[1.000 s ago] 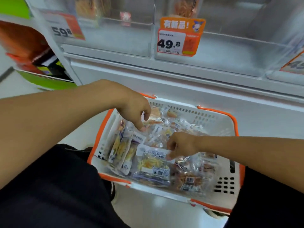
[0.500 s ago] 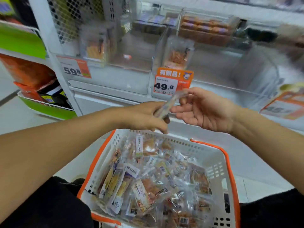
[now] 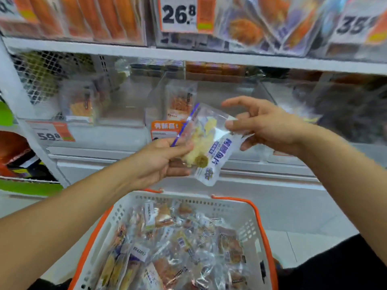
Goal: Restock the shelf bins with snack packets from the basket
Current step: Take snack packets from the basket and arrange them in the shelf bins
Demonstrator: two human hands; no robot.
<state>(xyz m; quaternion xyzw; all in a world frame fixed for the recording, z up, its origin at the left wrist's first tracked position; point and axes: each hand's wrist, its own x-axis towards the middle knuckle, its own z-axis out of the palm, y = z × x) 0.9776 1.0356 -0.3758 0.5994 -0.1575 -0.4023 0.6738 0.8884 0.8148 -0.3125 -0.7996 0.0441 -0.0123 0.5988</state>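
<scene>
A clear snack packet (image 3: 211,143) with yellow pieces and blue print is held up in front of the shelf. My left hand (image 3: 161,162) grips its lower left part, thumb on top. My right hand (image 3: 261,124) pinches its upper right edge with the thumb, while the forefinger sticks out. Below them the white basket (image 3: 236,208) with orange rim and handles holds several clear snack packets (image 3: 178,248). Clear shelf bins (image 3: 129,105) stand behind the hands; one holds an upright orange packet (image 3: 181,101).
Price tags read 59.8 (image 3: 50,135) and 26.8 (image 3: 180,14). The upper shelf (image 3: 209,57) carries bins of orange packets. A green-edged rack (image 3: 25,185) stands at the left. My dark trousers show at the bottom corners.
The view has tilted up toward the shelves. Both hands have risen from the basket, and the packet has turned from edge-on to face me, now held by both hands.
</scene>
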